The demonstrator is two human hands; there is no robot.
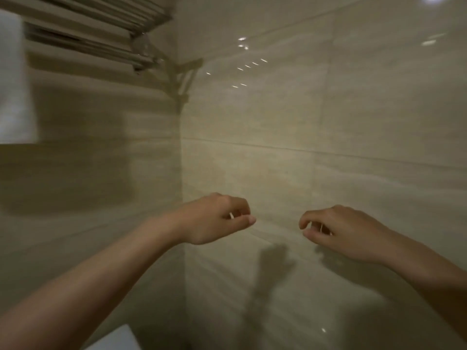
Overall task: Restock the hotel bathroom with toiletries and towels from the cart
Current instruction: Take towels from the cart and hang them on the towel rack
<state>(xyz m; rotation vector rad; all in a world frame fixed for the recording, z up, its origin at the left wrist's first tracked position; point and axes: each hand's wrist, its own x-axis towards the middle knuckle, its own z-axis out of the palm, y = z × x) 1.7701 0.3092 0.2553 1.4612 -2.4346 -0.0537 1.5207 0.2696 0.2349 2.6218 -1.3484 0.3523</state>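
While the left hand (217, 219) and right hand (340, 231) hover loosely curled and empty, the white towel (15, 84) hangs from the rack (101, 34) upper left, probably best squared with both before fetching more.

Left hand (214, 221) and right hand (338, 231) raised before tiled wall (278, 122) corner, fingers loosely curled. Up left, metal towel rack (101, 34) beside white towel (15, 84).

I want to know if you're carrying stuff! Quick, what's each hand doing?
Left hand: open, fingers loosely curled, holding nothing.
Right hand: open, fingers loosely curled, holding nothing.
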